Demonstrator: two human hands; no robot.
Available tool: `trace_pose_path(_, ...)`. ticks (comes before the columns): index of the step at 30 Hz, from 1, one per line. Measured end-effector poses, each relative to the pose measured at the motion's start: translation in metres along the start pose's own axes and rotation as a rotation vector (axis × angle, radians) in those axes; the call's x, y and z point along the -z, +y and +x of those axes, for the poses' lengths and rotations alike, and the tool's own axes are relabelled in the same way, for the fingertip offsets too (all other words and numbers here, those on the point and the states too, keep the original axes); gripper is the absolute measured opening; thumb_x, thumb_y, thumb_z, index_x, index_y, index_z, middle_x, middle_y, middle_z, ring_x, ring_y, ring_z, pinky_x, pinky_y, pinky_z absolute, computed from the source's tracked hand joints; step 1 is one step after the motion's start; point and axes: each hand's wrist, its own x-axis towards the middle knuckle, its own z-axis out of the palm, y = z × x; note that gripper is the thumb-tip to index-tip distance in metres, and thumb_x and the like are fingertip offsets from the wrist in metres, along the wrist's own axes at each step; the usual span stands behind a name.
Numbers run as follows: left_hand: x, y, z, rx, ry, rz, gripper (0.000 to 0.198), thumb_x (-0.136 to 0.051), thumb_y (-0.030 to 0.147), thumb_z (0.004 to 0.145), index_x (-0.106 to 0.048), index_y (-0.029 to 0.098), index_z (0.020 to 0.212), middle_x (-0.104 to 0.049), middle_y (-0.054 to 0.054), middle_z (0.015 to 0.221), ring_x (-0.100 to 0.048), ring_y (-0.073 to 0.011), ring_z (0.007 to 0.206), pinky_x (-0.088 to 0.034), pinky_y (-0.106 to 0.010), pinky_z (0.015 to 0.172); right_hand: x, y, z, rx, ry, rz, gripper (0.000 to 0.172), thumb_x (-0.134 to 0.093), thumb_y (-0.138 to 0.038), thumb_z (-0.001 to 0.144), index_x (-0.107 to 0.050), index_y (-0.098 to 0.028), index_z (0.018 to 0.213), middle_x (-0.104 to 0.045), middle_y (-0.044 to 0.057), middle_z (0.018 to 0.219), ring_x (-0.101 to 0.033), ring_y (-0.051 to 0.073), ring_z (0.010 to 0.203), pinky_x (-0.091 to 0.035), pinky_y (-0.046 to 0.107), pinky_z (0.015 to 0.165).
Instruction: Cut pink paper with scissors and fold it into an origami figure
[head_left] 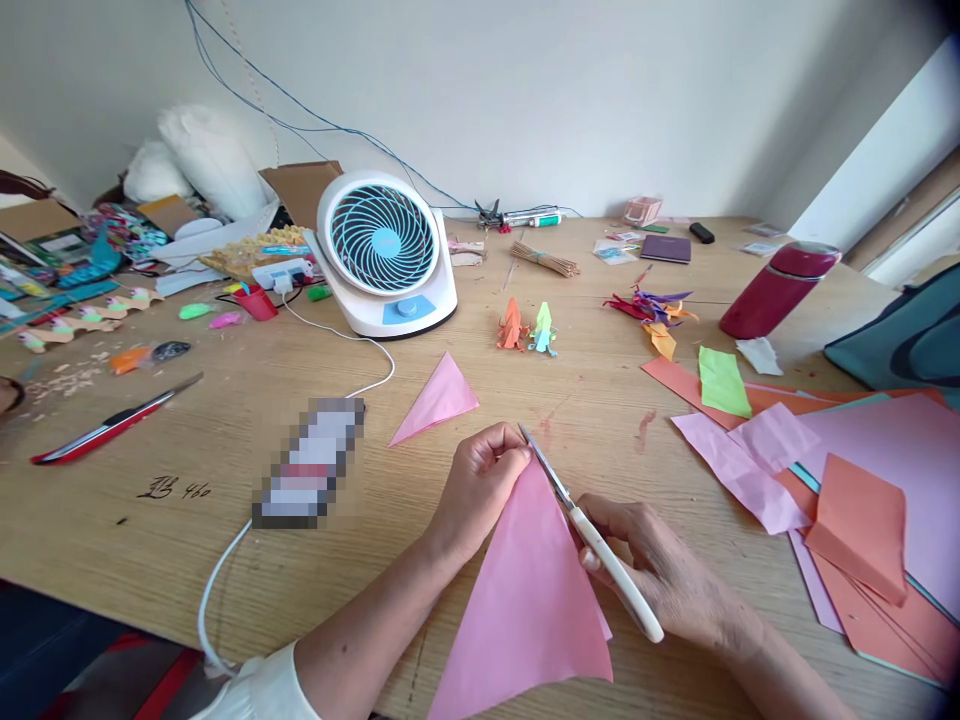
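Note:
Between my hands hangs a large folded sheet of pink paper point(525, 590), narrow at the top and wide toward me. My left hand point(480, 485) pinches its upper tip between thumb and fingers. A pair of white-handled scissors point(615, 570) is gripped in my right hand point(645, 560), its blades lying along the paper's upper right edge with the points near my left fingertips. The fingers inside the lower handle are partly hidden. Beyond my left hand, a smaller pink paper triangle point(439, 400) lies flat on the wooden table point(420, 510).
A white fan point(386, 245) stands behind, its cable running to a blurred phone point(309, 465). Two folded paper figures point(511, 325) sit ahead. At right are coloured paper sheets point(862, 530), a red flask point(780, 290) and a teal bag point(900, 330). A red-handled knife point(112, 425) lies left.

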Motion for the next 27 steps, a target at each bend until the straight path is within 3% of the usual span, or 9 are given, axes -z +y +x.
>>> trace_pose_path(20, 0.0003, 0.0001, -0.0012, -0.036, 0.031, 0.021, 0.025, -0.053, 0.024, 0.082, -0.044, 0.018, 0.060, -0.040, 0.005, 0.059, -0.035, -0.0104, 0.059, -0.030, -0.023, 0.059, -0.0069, 0.0057, 0.0039, 0.010, 0.026, 0.042, 0.037, -0.053, -0.051, 0.093, -0.050, -0.018, 0.074, -0.046, -0.003, 0.068, -0.036, 0.012, 0.062, -0.029, 0.025, 0.055)
trace_pose_path(27, 0.0007, 0.0018, -0.0006, -0.007, 0.057, 0.034, 0.024, -0.054, 0.025, 0.083, -0.046, 0.018, 0.061, -0.041, 0.005, 0.059, -0.035, -0.0100, 0.058, -0.029, -0.023, 0.057, -0.0034, 0.0077, 0.0066, -0.029, 0.166, 0.181, 0.036, -0.052, -0.053, 0.092, -0.057, -0.018, 0.084, -0.052, -0.001, 0.073, -0.043, 0.014, 0.066, -0.034, 0.025, 0.059)
